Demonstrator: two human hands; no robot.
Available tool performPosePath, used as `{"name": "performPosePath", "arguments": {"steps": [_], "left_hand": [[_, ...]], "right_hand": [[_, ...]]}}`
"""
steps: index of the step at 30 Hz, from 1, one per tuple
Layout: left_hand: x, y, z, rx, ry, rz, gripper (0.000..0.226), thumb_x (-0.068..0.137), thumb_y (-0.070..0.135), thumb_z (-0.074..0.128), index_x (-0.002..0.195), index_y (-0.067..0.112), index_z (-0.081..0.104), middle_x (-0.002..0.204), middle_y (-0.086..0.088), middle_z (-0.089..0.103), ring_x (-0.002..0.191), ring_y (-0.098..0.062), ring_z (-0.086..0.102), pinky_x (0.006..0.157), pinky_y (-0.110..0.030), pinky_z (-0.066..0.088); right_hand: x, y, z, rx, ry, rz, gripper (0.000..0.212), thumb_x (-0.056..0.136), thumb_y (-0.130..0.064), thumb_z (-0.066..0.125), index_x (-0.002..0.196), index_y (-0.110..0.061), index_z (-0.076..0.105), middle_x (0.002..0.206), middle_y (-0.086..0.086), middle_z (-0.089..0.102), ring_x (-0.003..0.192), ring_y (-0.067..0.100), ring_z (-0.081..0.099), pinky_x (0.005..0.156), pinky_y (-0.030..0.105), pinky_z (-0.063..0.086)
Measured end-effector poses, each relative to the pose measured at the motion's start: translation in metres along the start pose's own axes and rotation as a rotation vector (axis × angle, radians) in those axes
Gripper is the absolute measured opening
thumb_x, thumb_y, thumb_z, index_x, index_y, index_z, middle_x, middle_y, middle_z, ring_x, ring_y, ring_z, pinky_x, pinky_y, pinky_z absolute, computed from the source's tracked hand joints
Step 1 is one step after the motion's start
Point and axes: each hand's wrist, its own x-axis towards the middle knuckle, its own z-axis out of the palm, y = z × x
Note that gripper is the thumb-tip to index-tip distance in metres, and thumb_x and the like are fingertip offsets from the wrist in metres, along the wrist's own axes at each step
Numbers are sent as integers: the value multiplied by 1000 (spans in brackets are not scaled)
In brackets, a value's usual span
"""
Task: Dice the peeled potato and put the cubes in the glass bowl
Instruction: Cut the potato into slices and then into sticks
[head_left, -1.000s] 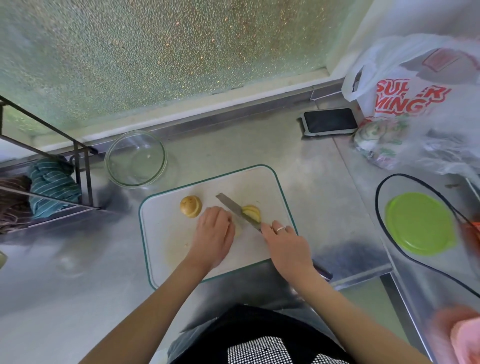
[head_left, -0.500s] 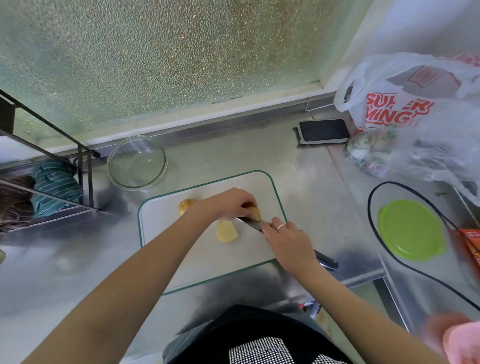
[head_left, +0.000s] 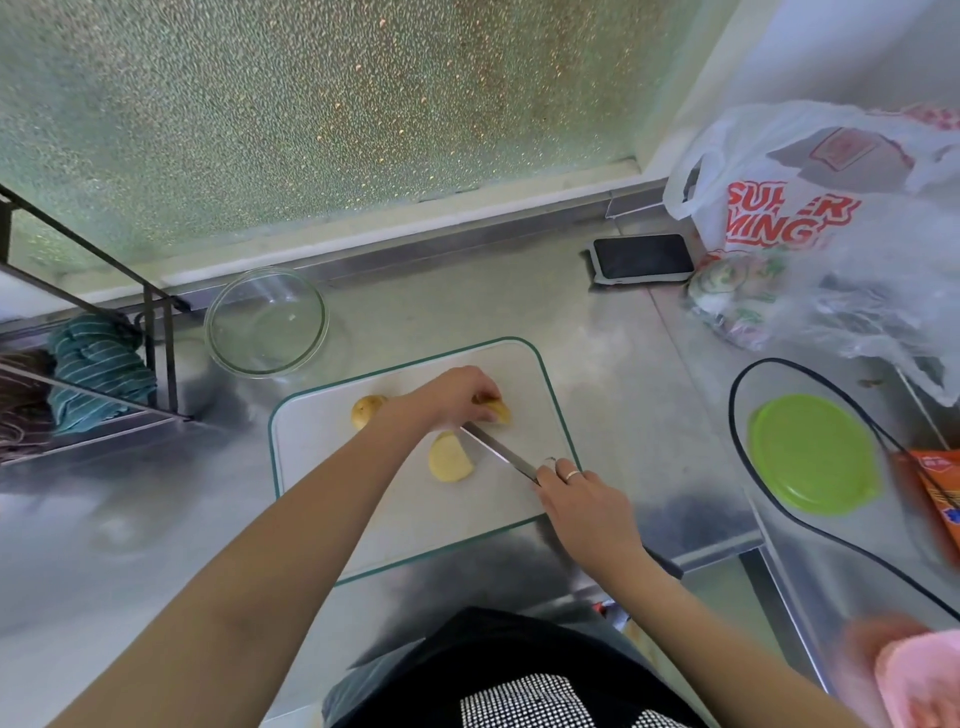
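Your left hand (head_left: 453, 396) curls its fingers over a potato piece (head_left: 497, 410) on the cutting board (head_left: 415, 514), while your right hand (head_left: 582, 501) grips the knife (head_left: 498, 451), blade beside that piece. A cut half (head_left: 450, 458) lies flat nearby; the glass bowl (head_left: 266, 321) sits behind the board.

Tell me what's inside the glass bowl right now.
No potato cubes show in the glass bowl; only bare glass and a small pale speck. All potato pieces lie on the cutting board. Nothing covers the bowl.
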Motion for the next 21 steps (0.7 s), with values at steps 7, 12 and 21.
{"name": "performPosePath", "arguments": {"steps": [7,12,21], "left_hand": [[-2,-7,2,-173,144,-47,19,83,18,68,101,13,70,100,-2,68,92,-15,60,83,-23,44],[-23,-13,1,-392,619,-149,20,93,19,53,104,13,68,102,2,65,90,-11,58,78,-17,40],[-98,-37,82,215,630,256,17,86,25,49,80,10,53,76,-7,54,68,-26,50,59,-32,41]], "right_hand": [[-5,-7,-4,53,-65,47,10,84,-27,65,84,-17,62,71,-1,63,47,18,57,32,25,39],[-8,-8,-3,261,-133,214,27,99,-33,38,100,-14,58,91,3,63,70,28,63,53,36,46],[3,-41,-17,665,-101,374,24,100,-32,36,80,-22,42,73,-5,49,68,22,50,60,36,37]]}}
